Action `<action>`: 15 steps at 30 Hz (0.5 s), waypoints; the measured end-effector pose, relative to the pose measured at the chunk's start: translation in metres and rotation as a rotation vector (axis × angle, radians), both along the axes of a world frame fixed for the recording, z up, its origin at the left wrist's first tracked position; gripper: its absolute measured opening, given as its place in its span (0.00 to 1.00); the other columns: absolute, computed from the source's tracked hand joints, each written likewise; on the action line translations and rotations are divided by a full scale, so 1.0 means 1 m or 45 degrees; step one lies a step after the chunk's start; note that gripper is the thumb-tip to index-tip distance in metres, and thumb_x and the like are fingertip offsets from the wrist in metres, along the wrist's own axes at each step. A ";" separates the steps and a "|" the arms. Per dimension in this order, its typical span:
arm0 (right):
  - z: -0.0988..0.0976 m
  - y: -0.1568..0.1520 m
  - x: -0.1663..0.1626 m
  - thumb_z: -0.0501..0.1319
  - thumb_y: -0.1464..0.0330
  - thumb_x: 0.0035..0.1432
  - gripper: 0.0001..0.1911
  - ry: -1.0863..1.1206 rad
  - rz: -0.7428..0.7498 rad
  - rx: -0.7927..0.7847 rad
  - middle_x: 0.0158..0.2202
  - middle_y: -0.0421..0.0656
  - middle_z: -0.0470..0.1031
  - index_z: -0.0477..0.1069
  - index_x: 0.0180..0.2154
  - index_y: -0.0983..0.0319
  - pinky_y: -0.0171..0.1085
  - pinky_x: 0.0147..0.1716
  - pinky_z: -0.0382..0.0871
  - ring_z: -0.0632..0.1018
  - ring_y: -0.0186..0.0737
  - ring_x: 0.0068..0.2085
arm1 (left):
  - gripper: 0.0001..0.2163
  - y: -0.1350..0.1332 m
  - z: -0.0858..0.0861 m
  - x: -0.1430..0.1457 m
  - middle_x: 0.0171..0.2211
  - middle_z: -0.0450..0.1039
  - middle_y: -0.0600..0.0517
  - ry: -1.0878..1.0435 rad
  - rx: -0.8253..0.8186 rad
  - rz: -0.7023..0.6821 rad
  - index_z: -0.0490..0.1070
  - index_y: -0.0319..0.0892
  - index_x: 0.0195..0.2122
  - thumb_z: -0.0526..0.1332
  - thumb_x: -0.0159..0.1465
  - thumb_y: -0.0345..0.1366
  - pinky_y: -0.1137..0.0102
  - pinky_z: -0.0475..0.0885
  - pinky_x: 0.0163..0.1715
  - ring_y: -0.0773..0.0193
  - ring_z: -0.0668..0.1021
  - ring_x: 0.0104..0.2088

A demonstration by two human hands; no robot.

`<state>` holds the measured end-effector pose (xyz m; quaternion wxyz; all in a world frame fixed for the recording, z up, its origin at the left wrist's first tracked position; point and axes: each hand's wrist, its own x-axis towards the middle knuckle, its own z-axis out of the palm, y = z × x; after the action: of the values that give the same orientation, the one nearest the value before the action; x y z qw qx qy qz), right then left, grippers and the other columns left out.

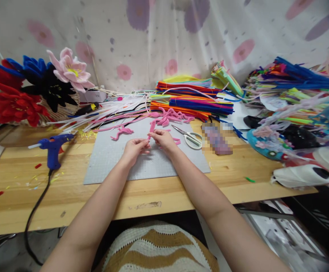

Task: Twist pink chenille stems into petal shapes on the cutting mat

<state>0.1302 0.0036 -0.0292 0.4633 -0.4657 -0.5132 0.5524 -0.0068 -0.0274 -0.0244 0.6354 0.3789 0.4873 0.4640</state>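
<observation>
Between my two hands, over the grey cutting mat, is a pink pipe cleaner piece standing up from the fingertips. My left hand pinches its lower end. My right hand closes on it from the other side, fingers bent round. A small bent pink pipe cleaner shape lies to the left on the mat. Behind the hands is a heap of shaped pink pipe cleaners. Scissors with pale handles rest just right of my right hand.
A blue glue gun with a black cord stands at left. Pipe cleaner flowers fill the back left. Bundles of coloured pipe cleaners lie along the back. A white roll sits at the right edge.
</observation>
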 end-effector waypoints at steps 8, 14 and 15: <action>-0.004 0.006 -0.003 0.62 0.57 0.42 0.17 -0.143 -0.074 0.183 0.18 0.35 0.57 0.60 0.18 0.62 0.33 0.24 0.51 0.58 0.29 0.23 | 0.11 0.000 0.003 0.006 0.21 0.72 0.50 0.036 -0.071 0.104 0.72 0.34 0.25 0.68 0.44 0.36 0.75 0.69 0.18 0.67 0.75 0.22; -0.010 0.007 -0.007 0.59 0.61 0.47 0.14 -0.340 -0.180 0.356 0.19 0.35 0.57 0.60 0.19 0.62 0.33 0.26 0.53 0.59 0.30 0.24 | 0.02 0.007 0.007 -0.001 0.21 0.72 0.53 -0.285 -0.415 0.161 0.72 0.35 0.27 0.62 0.53 0.29 0.82 0.66 0.15 0.73 0.76 0.22; -0.009 0.007 -0.007 0.59 0.62 0.46 0.14 -0.371 -0.201 0.381 0.19 0.35 0.57 0.60 0.18 0.62 0.33 0.27 0.53 0.59 0.30 0.24 | 0.01 0.008 0.008 -0.001 0.20 0.71 0.54 -0.319 -0.459 0.181 0.72 0.36 0.27 0.61 0.54 0.28 0.83 0.66 0.15 0.74 0.75 0.21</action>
<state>0.1228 0.0102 -0.0386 0.4900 -0.5054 -0.6129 0.3590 -0.0079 -0.0198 -0.0167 0.7140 0.1633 0.5051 0.4566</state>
